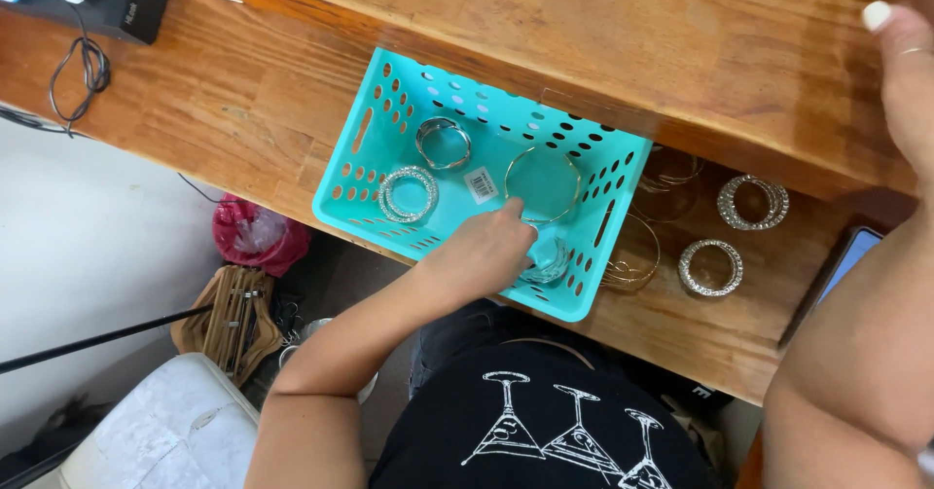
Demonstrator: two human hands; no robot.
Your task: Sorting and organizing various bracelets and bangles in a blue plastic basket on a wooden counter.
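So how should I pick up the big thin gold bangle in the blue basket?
Probably best from straight above. The thin gold bangle lies flat on the floor of the turquoise basket, whose walls block any sideways reach. Pinch its far rim, toward the back wall, one fingertip inside the ring and one outside. The near rim is crowded by the left hand.

I see a wooden bench carrying a teal basket. Right of the basket: gold bangles, two silver bangle stacks, a phone further right. Far left of the basket: a black box and a cable.
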